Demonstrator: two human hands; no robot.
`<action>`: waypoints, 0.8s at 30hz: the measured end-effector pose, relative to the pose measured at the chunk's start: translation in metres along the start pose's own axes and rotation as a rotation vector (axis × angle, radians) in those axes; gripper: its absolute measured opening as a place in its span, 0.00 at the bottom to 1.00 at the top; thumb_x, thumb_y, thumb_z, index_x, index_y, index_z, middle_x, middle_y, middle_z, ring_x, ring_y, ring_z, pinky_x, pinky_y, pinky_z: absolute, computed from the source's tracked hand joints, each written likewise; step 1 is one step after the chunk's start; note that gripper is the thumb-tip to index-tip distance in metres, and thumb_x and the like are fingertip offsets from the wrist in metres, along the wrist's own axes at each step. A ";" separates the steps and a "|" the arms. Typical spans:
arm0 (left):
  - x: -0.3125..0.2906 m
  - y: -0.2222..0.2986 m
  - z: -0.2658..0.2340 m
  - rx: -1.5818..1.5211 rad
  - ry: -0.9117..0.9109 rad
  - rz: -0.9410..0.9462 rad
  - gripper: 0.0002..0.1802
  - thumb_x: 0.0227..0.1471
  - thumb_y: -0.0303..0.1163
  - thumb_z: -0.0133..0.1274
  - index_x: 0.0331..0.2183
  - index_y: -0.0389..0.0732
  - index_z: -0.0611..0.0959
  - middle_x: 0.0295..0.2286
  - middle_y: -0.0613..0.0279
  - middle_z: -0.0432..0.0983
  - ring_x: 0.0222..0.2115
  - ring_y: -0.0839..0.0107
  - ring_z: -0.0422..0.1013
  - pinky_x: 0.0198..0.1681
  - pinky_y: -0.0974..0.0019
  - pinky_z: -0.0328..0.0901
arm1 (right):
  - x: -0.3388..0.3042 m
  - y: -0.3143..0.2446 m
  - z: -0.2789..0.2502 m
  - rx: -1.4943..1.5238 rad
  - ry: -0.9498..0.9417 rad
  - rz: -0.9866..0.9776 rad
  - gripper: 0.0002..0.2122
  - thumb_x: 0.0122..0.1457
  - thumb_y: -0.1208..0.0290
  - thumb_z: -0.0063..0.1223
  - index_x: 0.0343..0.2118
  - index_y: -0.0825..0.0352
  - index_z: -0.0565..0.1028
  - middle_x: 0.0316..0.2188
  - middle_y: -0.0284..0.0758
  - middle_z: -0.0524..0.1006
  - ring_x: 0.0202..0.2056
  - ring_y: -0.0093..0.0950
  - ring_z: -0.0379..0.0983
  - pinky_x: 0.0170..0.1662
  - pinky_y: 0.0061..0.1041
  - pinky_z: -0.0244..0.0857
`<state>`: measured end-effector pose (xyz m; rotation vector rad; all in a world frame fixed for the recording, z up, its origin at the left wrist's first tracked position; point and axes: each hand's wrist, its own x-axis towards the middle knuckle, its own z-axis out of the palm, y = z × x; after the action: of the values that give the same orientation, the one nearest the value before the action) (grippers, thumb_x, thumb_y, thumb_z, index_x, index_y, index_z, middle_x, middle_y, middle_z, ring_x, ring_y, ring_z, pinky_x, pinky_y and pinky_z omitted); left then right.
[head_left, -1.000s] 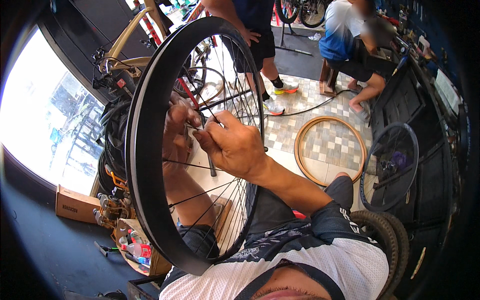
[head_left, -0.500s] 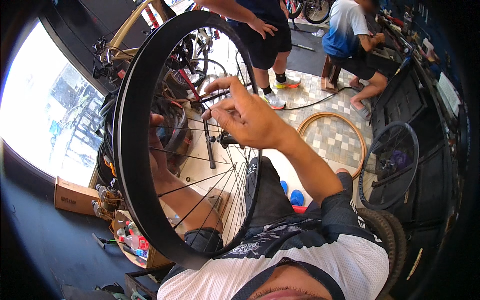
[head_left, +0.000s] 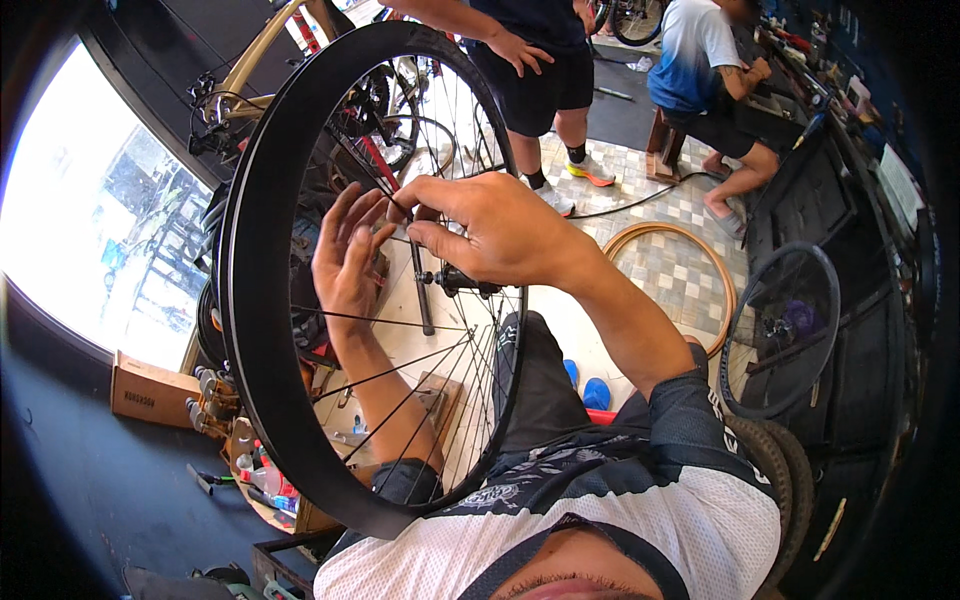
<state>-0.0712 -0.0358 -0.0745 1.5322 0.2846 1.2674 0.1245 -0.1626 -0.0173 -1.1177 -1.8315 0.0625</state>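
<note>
A black deep-rimmed bicycle wheel [head_left: 258, 260] stands upright before me, its lower rim against my torso. Thin black spokes run to its dark hub [head_left: 465, 281]. My left hand [head_left: 348, 262] is on the far side of the lower spokes, fingers loosely bent and apart, with nothing visible gripped. From the right comes my right hand [head_left: 495, 228], above the hub, its fingers curled and its index fingertip meeting the left fingertips among the upper spokes. Whatever the right fingers hold is too small or hidden to make out.
Two people are nearby, one standing [head_left: 530, 70], one seated [head_left: 690, 70] at a bench. Tan tyres [head_left: 720, 280] and another wheel [head_left: 835, 300] are on the right. A cardboard box [head_left: 150, 390] and a carton of bottles [head_left: 265, 485] stand left. Bicycle parts crowd behind the wheel.
My left hand has risen from low behind the rim to meet the right hand's fingertips. The right hand has turned slightly, its fingers curling more. The wheel has shifted slightly left.
</note>
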 end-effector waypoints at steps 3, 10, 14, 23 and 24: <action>0.014 -0.021 0.003 0.016 -0.059 -0.115 0.28 0.70 0.29 0.54 0.65 0.29 0.70 0.55 0.48 0.76 0.52 0.67 0.76 0.55 0.63 0.73 | 0.000 0.001 0.002 0.023 0.028 -0.017 0.10 0.65 0.65 0.56 0.46 0.63 0.77 0.30 0.48 0.83 0.35 0.51 0.82 0.39 0.48 0.74; 0.026 -0.036 0.020 0.119 -0.165 -0.068 0.11 0.68 0.23 0.53 0.49 0.29 0.84 0.41 0.60 0.85 0.40 0.75 0.79 0.46 0.70 0.74 | -0.001 0.003 0.001 0.015 0.028 -0.021 0.12 0.65 0.66 0.56 0.48 0.64 0.77 0.30 0.48 0.83 0.35 0.50 0.82 0.40 0.48 0.74; 0.029 -0.042 0.020 0.127 -0.119 0.000 0.10 0.69 0.25 0.53 0.47 0.30 0.84 0.41 0.60 0.84 0.38 0.76 0.80 0.42 0.72 0.74 | -0.001 0.003 0.000 -0.003 0.020 0.003 0.13 0.65 0.66 0.55 0.50 0.64 0.77 0.32 0.48 0.83 0.36 0.50 0.82 0.41 0.48 0.74; 0.028 -0.019 0.018 0.019 0.034 0.029 0.16 0.71 0.37 0.54 0.47 0.33 0.83 0.38 0.61 0.83 0.33 0.80 0.78 0.35 0.74 0.74 | -0.002 0.002 -0.002 -0.021 -0.011 0.025 0.18 0.65 0.65 0.57 0.56 0.65 0.76 0.35 0.50 0.84 0.38 0.51 0.82 0.42 0.48 0.74; 0.028 -0.020 0.014 0.034 0.056 0.030 0.16 0.71 0.37 0.54 0.47 0.34 0.83 0.38 0.62 0.83 0.33 0.81 0.77 0.34 0.74 0.74 | -0.003 0.004 0.001 -0.028 0.000 0.022 0.18 0.65 0.65 0.58 0.55 0.66 0.76 0.35 0.50 0.84 0.38 0.51 0.82 0.42 0.47 0.74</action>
<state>-0.0407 -0.0157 -0.0734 1.5367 0.3224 1.3371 0.1268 -0.1624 -0.0213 -1.1572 -1.8253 0.0504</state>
